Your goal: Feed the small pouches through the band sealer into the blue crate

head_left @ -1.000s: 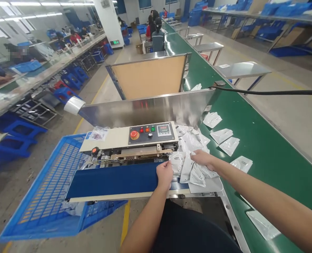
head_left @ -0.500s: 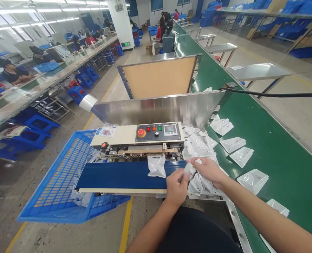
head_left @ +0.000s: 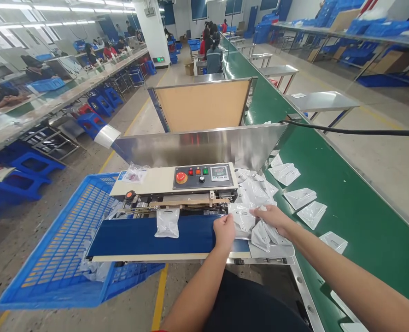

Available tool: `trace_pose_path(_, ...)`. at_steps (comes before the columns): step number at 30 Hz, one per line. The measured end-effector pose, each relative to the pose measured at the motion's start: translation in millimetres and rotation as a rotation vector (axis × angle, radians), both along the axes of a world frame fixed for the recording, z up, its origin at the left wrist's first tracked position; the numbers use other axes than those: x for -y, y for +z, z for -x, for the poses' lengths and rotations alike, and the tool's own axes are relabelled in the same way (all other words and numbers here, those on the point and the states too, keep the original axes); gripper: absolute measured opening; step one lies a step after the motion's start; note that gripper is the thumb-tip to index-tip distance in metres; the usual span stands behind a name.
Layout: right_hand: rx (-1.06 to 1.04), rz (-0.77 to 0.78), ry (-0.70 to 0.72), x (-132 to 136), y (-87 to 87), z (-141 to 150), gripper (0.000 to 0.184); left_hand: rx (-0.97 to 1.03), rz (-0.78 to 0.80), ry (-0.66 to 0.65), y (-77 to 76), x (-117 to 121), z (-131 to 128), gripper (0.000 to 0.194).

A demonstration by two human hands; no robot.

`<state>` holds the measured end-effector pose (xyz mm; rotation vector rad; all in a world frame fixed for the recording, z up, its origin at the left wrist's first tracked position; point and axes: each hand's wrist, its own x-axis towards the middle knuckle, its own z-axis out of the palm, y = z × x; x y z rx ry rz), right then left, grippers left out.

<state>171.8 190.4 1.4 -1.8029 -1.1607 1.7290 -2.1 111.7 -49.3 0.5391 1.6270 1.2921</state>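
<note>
Between my hands is a white plastic pouch (head_left: 242,219), held flat by its two sides near the right end of the band sealer (head_left: 142,185). My left hand (head_left: 224,233) pinches its left edge over the blue belt (head_left: 128,236). At the pouch's right edge, my right hand (head_left: 271,217) grips with thumb and fingers, beside a heap of similar pouches (head_left: 256,191). Another pouch (head_left: 167,223) hangs by its top edge from the sealing band and rests on the blue belt.
A blue plastic basket (head_left: 52,258) with pouches in it stands under the belt's left end. On the right runs a green conveyor (head_left: 356,221) carrying several loose pouches (head_left: 299,198). A metal panel (head_left: 204,145) rises behind the sealer, and a black cable (head_left: 356,132) crosses the conveyor.
The pouch in my hands was bunched up and is now spread flat, nearer the sealing band. The pouch in the sealer has travelled left. The view has shifted slightly.
</note>
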Motion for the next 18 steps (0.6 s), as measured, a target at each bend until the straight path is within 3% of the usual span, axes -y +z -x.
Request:
trace_pose_path(5,0.024,-0.016,0.115,-15.3,-2.9,29.7,0.041,-0.022,-0.008,0.082,1.1,3.0,37.5,0.058)
trace_pose_path(8,0.114,-0.118,0.147,-5.8,5.2,31.8,0.042,-0.201,-0.102,0.218,12.6,31.4,61.1,0.049)
trace_pose_path(10,0.161,-0.176,0.164,6.6,15.3,30.3,0.042,-0.382,-0.193,0.255,22.7,53.7,63.6,0.049)
trace_pose_path(12,0.155,-0.2,0.175,20.6,26.4,30.4,0.042,-0.433,-0.264,0.101,32.0,69.0,53.0,0.048)
trace_pose_path(15,0.055,-0.204,0.169,36.9,37.6,30.8,0.046,-0.311,-0.319,-0.273,39.1,69.4,25.4,0.044)
trace_pose_path(16,0.014,-0.201,0.148,40.1,38.7,28.9,0.049,-0.276,-0.319,-0.335,38.7,64.6,17.3,0.042)
trace_pose_path(18,-0.057,-0.18,0.061,43.8,37.2,20.1,0.057,-0.211,-0.294,-0.325,33.9,52.7,6.2,0.042)
